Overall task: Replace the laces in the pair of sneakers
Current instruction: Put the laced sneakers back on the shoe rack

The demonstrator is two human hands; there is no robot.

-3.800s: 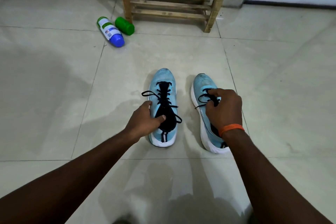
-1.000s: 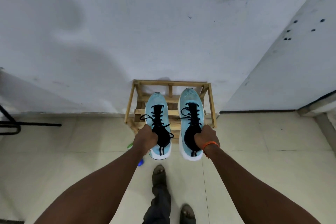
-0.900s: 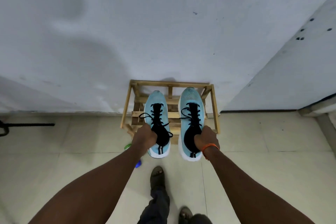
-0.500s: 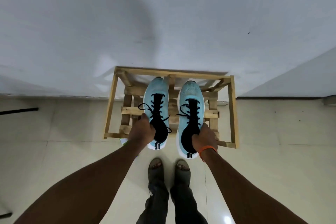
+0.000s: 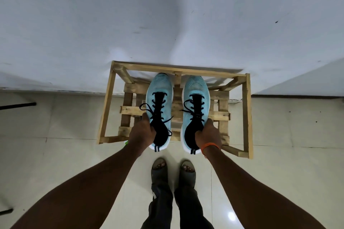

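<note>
Sneakers (image 5: 159, 95) look light, knit uppers soft — the heel collar seems the firm hold. Left grip (image 5: 142, 133) and right grip (image 5: 208, 134) each curl round one collar, toes ahead, above the rack (image 5: 106, 108); laces (image 5: 158, 110) dangle loose.

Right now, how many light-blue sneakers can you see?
2: one light-blue sneaker gripped by the left hand, the other sneaker by the right hand, both over the wooden rack.

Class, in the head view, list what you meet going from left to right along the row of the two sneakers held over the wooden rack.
Black bar → wooden rack's left rail → left hand → left sneaker → right sneaker → right hand → wooden rack's right rail.
</note>
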